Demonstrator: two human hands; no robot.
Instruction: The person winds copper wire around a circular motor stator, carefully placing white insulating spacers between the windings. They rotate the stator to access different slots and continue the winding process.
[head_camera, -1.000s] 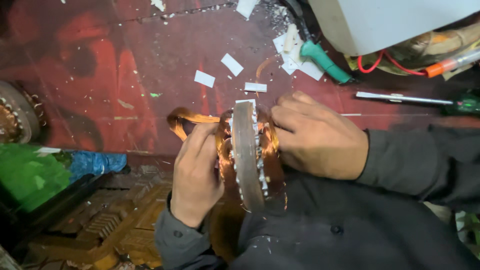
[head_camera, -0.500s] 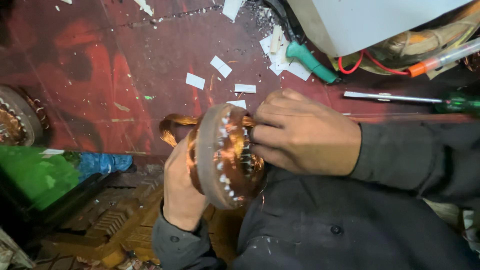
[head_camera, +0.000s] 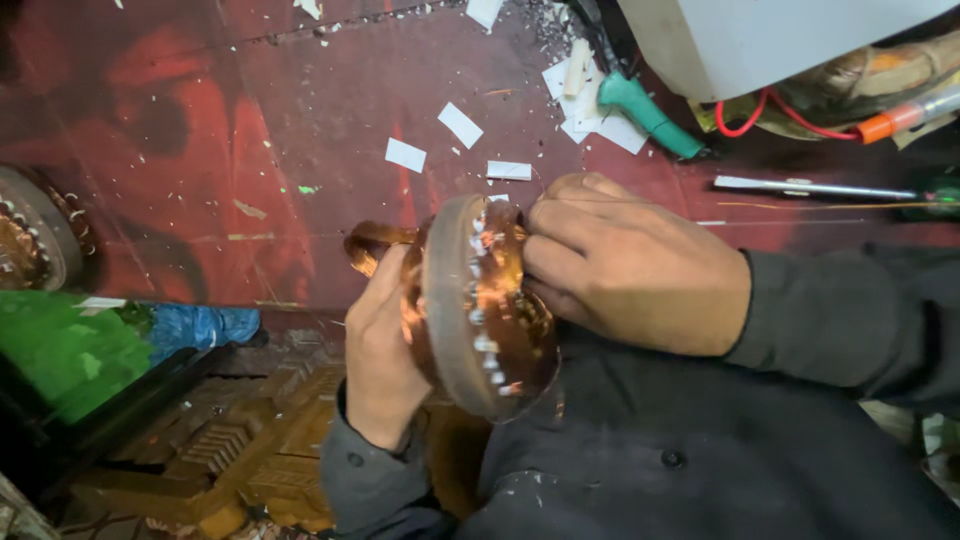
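A round grey metal stator ring wound with shiny copper wire (head_camera: 480, 310) sits between the two hands, held on edge just above the person's lap and in front of the dark red, scuffed worktop (head_camera: 250, 130). The left hand (head_camera: 385, 350) cups it from the left side, palm against the copper coils and fingers curled behind the rim, so it is closed around the ring. The right hand (head_camera: 630, 265) presses on from the right, its bent fingers dug into the coils near the top edge; it grips the windings rather than the rim. The ring's outer band is dull and smooth, while the slots along it show pale insulation tips and glinting orange wire. A loose loop of copper wire (head_camera: 368, 245) sticks out to the left, touching the ring. Small white paper strips (head_camera: 405, 155) lie scattered on the worktop beyond the hands. Further right rest a green-handled tool (head_camera: 650, 115) and a slim metal screwdriver (head_camera: 810, 187), well apart from the ring. Another wound stator (head_camera: 30, 240) shows at the left edge.
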